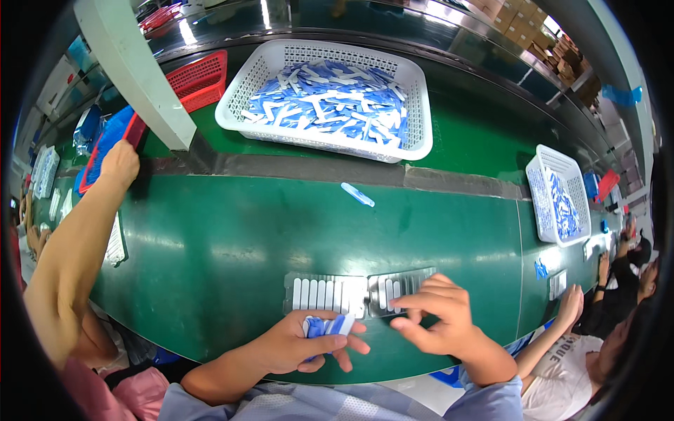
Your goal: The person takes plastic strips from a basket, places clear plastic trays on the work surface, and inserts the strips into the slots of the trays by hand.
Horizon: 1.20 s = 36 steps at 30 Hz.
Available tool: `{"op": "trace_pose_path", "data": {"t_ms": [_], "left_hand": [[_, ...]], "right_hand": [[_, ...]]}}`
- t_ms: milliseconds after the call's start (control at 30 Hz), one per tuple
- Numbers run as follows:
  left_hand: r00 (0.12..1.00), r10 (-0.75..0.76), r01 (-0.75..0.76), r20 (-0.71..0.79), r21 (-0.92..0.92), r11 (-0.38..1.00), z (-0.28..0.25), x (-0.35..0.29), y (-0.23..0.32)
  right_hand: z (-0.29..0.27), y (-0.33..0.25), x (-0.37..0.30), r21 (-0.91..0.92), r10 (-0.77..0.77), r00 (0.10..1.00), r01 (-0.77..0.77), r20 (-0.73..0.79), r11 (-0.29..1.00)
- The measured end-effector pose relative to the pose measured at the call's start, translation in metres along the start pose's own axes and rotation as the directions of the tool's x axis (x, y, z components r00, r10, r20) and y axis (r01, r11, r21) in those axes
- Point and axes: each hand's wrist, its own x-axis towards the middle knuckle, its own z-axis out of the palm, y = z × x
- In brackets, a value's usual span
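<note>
Two clear plastic blister trays lie side by side on the green table in front of me. The left tray (pixel 288 280) carries a row of several white strips, and the right tray (pixel 414 279) has a few at its left end. My left hand (pixel 309 342) is closed around a bunch of blue-and-white plastic strips (pixel 326 325), just below the left tray. Over the right tray hovers my right hand (pixel 442 316), thumb and forefinger apart, the forefinger's tip close to a white strip. Nothing shows between those fingers.
Farther back stands a big white basket (pixel 235 116) heaped with blue and white strips. One loose blue strip (pixel 358 194) lies nearer. A smaller white basket (pixel 540 210) stands at right. At left, a co-worker's hand (pixel 121 163) grips a red basket beside a white post (pixel 133 77).
</note>
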Motion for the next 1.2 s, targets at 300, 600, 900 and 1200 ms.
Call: {"op": "trace_pose_path", "data": {"t_ms": [300, 600, 900, 1200], "left_hand": [[0.998, -0.015, 0.025, -0.058, 0.167, 0.986, 0.004, -0.001, -0.002], [0.996, 0.051, -0.024, -0.077, 0.318, 0.948, 0.018, -0.001, -0.001], [0.996, -0.028, 0.063, -0.085, 0.442, 0.895, 0.016, -0.003, 0.006], [0.993, 0.081, -0.028, -0.083, 0.506, 0.862, 0.015, -0.003, 0.002]], "right_hand": [[0.014, -0.004, 0.005, 0.488, 0.312, 0.95, -0.259, -0.03, 0.833], [0.031, -0.015, -0.002, 0.414, 0.217, 0.962, -0.269, 0.168, 0.87], [0.034, -0.017, 0.001, 0.488, 0.14, 0.965, -0.234, 0.221, 0.841], [0.038, -0.02, -0.003, 0.481, 0.248, 0.939, -0.336, 0.238, 0.81]]}}
